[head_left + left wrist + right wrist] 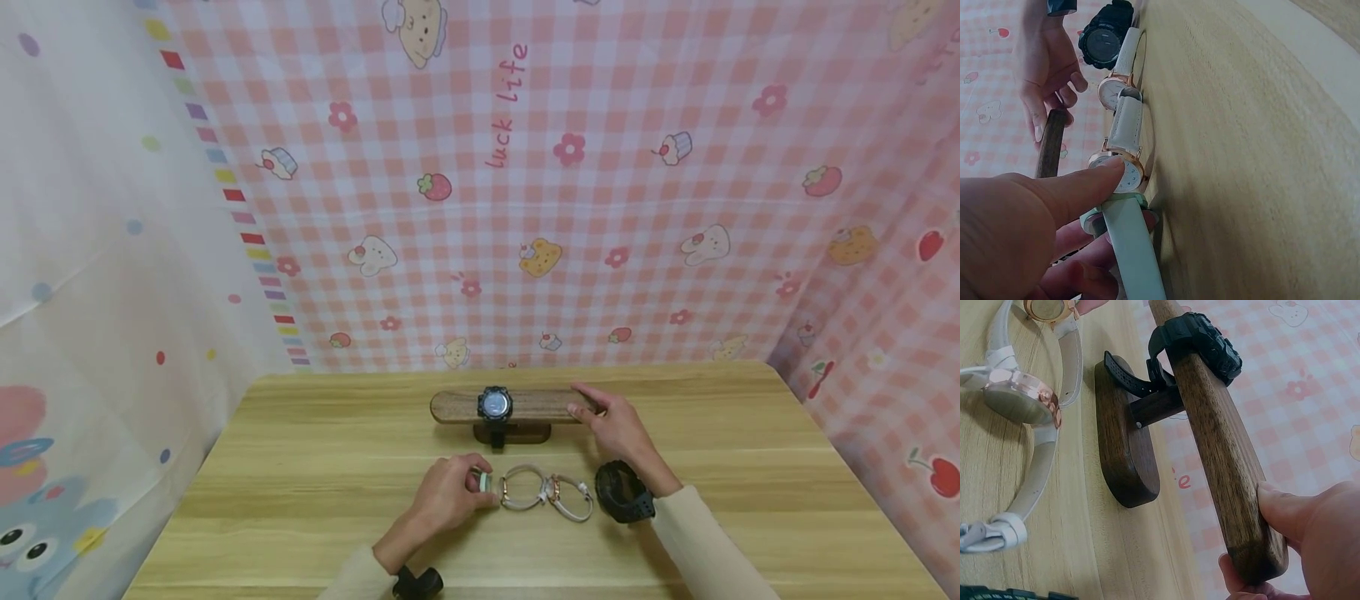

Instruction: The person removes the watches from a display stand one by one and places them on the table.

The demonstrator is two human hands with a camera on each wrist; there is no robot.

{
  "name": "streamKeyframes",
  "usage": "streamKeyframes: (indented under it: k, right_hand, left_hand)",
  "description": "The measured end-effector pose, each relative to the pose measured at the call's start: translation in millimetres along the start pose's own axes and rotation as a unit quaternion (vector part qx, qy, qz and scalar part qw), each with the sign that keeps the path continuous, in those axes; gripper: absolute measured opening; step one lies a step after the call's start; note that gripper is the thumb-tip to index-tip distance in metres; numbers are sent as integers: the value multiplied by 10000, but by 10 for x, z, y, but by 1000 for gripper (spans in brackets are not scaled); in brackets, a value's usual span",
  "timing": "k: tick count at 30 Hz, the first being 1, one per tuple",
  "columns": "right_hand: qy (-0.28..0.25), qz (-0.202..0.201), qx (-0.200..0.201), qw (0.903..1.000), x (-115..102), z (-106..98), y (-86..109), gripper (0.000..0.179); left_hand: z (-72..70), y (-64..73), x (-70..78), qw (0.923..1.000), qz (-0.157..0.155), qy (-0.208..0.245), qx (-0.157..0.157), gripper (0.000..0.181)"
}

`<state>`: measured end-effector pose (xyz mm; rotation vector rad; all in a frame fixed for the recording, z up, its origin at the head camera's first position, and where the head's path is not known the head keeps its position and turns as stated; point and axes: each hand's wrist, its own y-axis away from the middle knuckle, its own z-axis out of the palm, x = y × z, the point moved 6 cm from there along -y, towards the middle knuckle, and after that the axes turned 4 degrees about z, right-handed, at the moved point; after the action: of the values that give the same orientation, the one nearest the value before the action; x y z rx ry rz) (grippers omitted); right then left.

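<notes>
In the head view my right hand [618, 429] grips the right end of a brown wooden watch stand [540, 406], its thumb along the bar. A black digital watch [495, 404] is strapped round the bar left of centre; its strap tail hangs down in the right wrist view. My left hand [450, 492] holds a mint-green watch [485, 482] at the table's front middle. In the left wrist view the pale green strap [1135, 250] runs toward the camera, and my thumb overlaps a white-strapped watch [1125, 128] with a rose-gold case.
Two white-strapped watches stand side by side on the wooden table [300, 500], the second watch [572, 497] farther right. Beyond them, beside my right wrist, lies a large black watch [618, 492]. A pink checked curtain [570, 208] hangs behind the table.
</notes>
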<state>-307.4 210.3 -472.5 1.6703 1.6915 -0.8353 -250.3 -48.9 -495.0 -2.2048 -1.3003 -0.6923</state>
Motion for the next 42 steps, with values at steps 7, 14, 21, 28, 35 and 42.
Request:
streamKeyframes:
  k: [7, 14, 21, 28, 35, 42]
  right_hand:
    - [1, 12, -27, 10000, 3, 1, -7, 46]
    - [-2, -31, -41, 10000, -5, 1, -1, 46]
    - [62, -65, -45, 9999, -15, -4, 3, 45]
    - [48, -73, -74, 9999, -16, -2, -1, 46]
    - [20, -22, -95, 9999, -13, -6, 4, 47]
    - [-46, 14, -112, 9999, -24, -4, 1, 47]
  left_hand:
    - [-3, 1, -17, 10000, -14, -58, -57, 39]
    - [-128, 4, 9, 10000, -16, 74, -23, 49]
    - [-355, -38, 52, 9997, -91, 179, 104, 51]
    - [-547, -122, 42, 9983, -170, 374, 406, 54]
    - [-686, -263, 33, 9945, -167, 465, 927, 53]
    - [-697, -388, -25, 9895, -469, 821, 1092, 60]
